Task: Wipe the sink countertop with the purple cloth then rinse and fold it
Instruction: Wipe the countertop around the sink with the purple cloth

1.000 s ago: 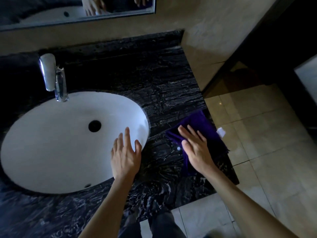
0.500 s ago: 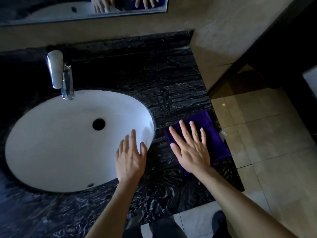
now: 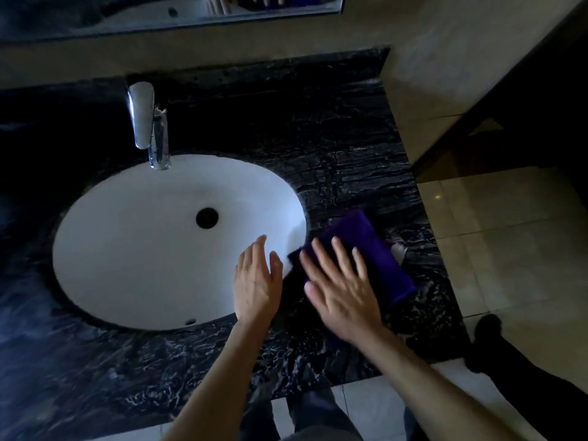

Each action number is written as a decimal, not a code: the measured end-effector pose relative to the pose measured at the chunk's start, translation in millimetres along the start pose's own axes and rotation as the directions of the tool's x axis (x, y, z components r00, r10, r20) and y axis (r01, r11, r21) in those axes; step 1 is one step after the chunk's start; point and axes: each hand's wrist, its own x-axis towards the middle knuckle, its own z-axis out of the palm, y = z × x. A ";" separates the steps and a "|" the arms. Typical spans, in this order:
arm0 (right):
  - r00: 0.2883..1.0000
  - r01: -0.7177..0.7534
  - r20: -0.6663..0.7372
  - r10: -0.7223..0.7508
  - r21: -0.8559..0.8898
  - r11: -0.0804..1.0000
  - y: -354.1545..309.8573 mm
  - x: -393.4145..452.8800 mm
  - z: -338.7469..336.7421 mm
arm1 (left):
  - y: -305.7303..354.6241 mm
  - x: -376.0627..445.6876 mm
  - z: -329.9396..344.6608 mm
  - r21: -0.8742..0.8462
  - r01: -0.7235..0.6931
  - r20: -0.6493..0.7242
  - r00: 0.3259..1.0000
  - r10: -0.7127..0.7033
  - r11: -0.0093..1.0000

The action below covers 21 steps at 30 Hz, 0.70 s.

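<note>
A: The right hand [image 3: 345,300] lies flat on the purple cloth [image 3: 375,259], fingers spread, palm pressing down, a released grip with nothing clenched.

B: And where's that cloth against the sink [image 3: 127,243]?

A: Just right of the basin's rim, on the dark marble surface [image 3: 350,148], its near corner touching the rim. The hand is blurred.

B: The left hand [image 3: 256,284]?

A: Open too, fingers together, over the sink's right edge, beside the cloth, holding nothing. I can't tell if it touches the rim.

B: The faucet [image 3: 149,125]?

A: Behind the sink, no water visible.
</note>
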 end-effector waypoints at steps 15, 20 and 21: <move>0.980 0.198 0.038 -0.195 -0.102 0.975 42.2 1.0 -15.8 | -54.3 -48.8 -33.3 0.313 0.011 -0.041 0.999 0.002 0.950; 0.980 0.197 0.066 -0.190 -0.135 0.971 40.2 7.3 -8.2 | -55.5 -48.5 -33.0 0.333 0.014 -0.034 0.999 -0.003 0.943; 0.981 0.191 0.063 -0.183 -0.138 0.972 43.1 11.9 -9.8 | -55.7 -48.4 -32.6 0.338 0.014 -0.033 0.999 -0.003 0.941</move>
